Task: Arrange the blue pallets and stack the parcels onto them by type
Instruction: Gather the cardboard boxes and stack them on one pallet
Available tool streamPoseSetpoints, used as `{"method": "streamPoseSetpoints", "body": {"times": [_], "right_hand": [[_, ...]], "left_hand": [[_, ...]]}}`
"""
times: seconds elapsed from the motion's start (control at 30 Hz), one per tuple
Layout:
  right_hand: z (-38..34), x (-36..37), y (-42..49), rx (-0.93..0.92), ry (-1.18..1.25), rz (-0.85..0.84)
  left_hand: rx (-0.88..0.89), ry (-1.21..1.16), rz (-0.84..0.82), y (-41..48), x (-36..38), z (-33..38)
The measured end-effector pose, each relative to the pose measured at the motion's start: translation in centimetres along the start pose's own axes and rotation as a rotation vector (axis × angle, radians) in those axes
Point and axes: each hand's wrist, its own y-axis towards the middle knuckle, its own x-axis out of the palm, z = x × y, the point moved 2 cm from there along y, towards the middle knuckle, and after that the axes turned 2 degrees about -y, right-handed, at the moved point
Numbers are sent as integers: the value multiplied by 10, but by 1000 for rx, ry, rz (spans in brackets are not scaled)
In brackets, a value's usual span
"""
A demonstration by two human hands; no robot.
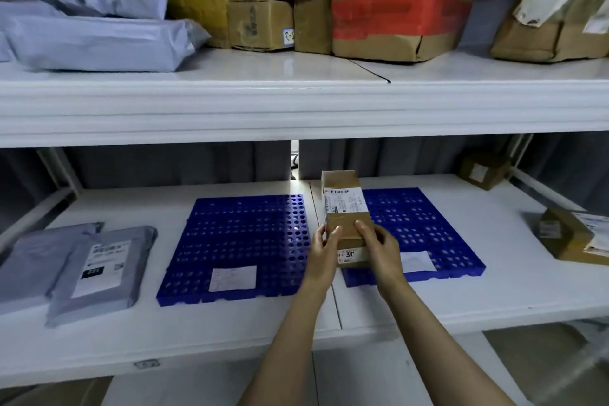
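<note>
Both hands on one small brown box (344,204), gripping its near end: left hand (321,254) has fingers wrapped round the left side with the thumb on top, right hand (382,250) mirrors it on the right side. Fingers closed tight on the cardboard, nothing else in either hand

Box is long, white label facing up, far end pointing into the shelf. It sits over the left edge of the right pallet (435,227), just beside the gap to the left pallet (237,237). Can't tell if its underside touches the pallet

Both pallets lie flat side by side on the lower shelf (230,323), a narrow strip of white between them. Each has a paper slip near its front edge, otherwise the tops are bare

Grey mailer bags (95,270) overlap at the left end of the shelf, apart from the left pallet. Two more brown boxes at the right: one near the front (570,237), one at the back corner (482,171), both off the right pallet

Upper shelf (296,109) overhangs; it carries grey bags and cardboard boxes, including a red-taped box (402,13)

Forearms come in from bottom centre, close together, wrists about level
</note>
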Motion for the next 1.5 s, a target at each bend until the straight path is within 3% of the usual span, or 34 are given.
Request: {"method": "streamPoseSetpoints", "body": {"times": [0.73, 1.5], "right_hand": [[17, -24, 83, 78, -179, -60], [23, -24, 93, 19, -258, -134]], "left_hand": [[34, 346, -42, 85, 40, -37], [30, 391, 56, 79, 43, -28]]}}
